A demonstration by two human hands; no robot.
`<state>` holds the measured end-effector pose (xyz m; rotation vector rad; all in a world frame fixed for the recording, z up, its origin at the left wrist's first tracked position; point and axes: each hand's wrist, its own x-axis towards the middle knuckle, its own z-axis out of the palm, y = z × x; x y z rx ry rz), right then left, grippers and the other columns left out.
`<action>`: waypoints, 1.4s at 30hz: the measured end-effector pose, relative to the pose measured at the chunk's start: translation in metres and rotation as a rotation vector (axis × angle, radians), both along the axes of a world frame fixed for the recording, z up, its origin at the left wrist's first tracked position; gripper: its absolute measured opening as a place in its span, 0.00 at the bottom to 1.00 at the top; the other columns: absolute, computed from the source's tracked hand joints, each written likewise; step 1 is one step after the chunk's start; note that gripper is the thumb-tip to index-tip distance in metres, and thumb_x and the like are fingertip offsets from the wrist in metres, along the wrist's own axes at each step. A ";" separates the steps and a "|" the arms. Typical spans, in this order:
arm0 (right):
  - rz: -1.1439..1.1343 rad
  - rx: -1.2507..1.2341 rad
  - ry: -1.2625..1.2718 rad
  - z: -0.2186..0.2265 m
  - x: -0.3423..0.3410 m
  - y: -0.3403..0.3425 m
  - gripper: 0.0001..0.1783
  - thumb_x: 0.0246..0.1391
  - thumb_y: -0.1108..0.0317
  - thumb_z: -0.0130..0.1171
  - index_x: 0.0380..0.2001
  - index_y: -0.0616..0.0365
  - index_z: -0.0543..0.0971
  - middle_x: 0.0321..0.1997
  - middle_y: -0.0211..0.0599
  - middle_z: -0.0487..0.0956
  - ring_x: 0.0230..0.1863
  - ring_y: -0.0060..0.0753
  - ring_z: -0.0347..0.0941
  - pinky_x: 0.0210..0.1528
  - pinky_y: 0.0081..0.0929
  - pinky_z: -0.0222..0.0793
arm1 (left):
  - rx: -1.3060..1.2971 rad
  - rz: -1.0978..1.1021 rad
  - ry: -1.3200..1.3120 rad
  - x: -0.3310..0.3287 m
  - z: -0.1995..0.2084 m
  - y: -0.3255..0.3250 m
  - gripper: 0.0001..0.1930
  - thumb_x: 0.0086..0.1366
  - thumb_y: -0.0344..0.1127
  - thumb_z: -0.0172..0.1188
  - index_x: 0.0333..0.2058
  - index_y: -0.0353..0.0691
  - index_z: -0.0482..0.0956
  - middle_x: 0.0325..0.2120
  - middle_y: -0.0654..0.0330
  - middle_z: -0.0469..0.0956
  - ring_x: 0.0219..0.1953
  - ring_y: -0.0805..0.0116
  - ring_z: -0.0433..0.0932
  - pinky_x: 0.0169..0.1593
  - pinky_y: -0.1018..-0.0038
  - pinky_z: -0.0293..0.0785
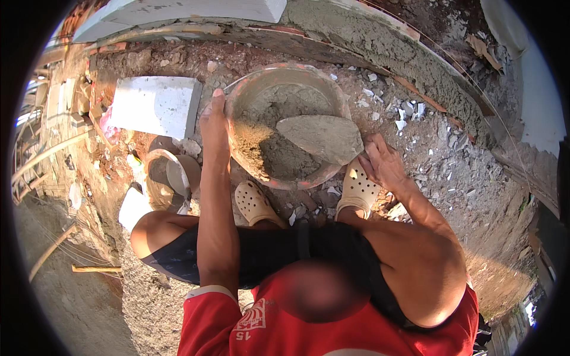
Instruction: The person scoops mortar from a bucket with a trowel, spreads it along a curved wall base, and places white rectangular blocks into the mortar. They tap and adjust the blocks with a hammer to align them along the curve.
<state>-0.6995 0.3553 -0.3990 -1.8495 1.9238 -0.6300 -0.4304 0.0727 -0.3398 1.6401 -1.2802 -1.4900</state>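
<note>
A round basin [289,69] of wet grey mortar [267,113] stands on the ground in front of my feet. My left hand [215,115] is closed on the basin's left rim. A mortar-coated trowel [323,137] lies tilted over the right half of the basin, its narrow end toward the left. At the trowel's broad end is my right hand [383,163], fingers curled round it; the handle is hidden. Sunlight falls on the mortar at the basin's left side.
A white block [155,105] lies left of the basin, and a pale bucket [163,169] sits below it. Beyond the basin runs a low mortar-covered course [356,35] with a white block [178,15] on it. White fragments [409,113] litter the ground at right.
</note>
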 end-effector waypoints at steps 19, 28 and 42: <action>-0.509 0.551 -0.440 0.060 -0.077 0.030 0.36 0.70 0.37 0.53 0.50 0.66 0.76 0.36 0.46 0.79 0.35 0.39 0.79 0.39 0.36 0.75 | -0.141 0.007 0.050 0.028 -0.046 -0.004 0.22 0.77 0.51 0.60 0.28 0.41 0.83 0.25 0.74 0.75 0.30 0.81 0.67 0.36 0.78 0.65; -0.148 0.856 -0.611 0.064 -0.098 -0.005 0.27 0.72 0.44 0.54 0.27 0.56 0.72 0.19 0.28 0.72 0.12 0.17 0.64 0.13 0.23 0.58 | -0.504 -0.047 -0.351 0.028 -0.042 -0.003 0.25 0.74 0.50 0.62 0.24 0.34 0.80 0.17 0.64 0.70 0.24 0.73 0.65 0.31 0.70 0.62; -0.680 0.677 -0.724 0.028 -0.105 0.084 0.27 0.72 0.41 0.53 0.27 0.51 0.69 0.17 0.23 0.67 0.12 0.15 0.59 0.13 0.19 0.55 | 0.198 -0.333 0.050 0.002 0.132 0.027 0.16 0.73 0.47 0.59 0.28 0.44 0.75 0.19 0.72 0.66 0.20 0.80 0.66 0.23 0.79 0.58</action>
